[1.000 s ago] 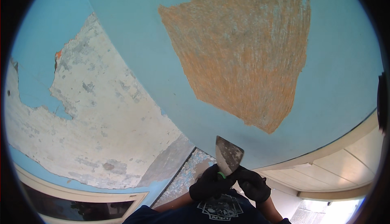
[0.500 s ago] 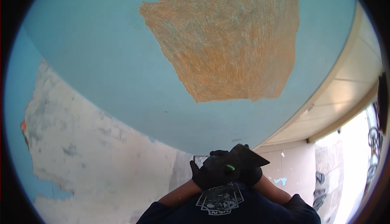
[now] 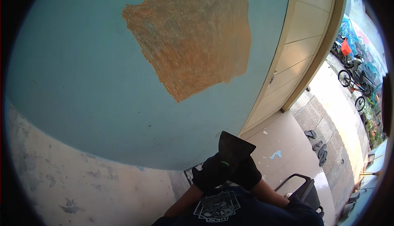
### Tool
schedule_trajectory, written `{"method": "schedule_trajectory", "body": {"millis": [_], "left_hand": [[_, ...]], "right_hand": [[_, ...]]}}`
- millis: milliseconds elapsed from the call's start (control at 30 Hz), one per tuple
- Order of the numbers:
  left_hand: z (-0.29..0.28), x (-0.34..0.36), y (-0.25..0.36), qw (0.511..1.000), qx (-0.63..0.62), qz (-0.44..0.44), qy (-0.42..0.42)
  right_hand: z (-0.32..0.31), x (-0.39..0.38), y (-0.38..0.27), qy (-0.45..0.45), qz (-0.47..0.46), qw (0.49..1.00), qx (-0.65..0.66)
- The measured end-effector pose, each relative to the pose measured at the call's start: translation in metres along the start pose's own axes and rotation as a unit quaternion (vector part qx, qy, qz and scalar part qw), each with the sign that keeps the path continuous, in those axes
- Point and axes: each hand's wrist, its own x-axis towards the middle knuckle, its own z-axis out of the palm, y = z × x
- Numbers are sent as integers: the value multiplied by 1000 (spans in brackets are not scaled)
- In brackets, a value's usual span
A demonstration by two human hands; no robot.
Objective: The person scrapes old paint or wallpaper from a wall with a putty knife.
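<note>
At the lower centre of the frame, the person's black-gloved left hand (image 3: 208, 174) has its fingers wrapped around a scraper (image 3: 236, 146); whether the fingers of the right hand (image 3: 248, 176) grip too cannot be told. A rough orange-brown patch (image 3: 197, 41) marks the blue wall (image 3: 82, 82) across the upper centre

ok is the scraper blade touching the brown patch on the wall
Apart: the head view shows a band of blue wall between the scraper blade and the lower edge of the brown patch.
</note>
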Motion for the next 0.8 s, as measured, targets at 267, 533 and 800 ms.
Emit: {"method": "schedule_trajectory", "body": {"millis": [267,533,800], "left_hand": [[-16,-8,9,960,106,256,32],[-48,3,41,946,-282,-143,-67],[-90,16,30,998,8,11,62]], "right_hand": [[-32,6,-36,302,81,804,505],[-51,49,-46,281,-7,830,482],[-58,71,-34,256,-54,958,120]]}}
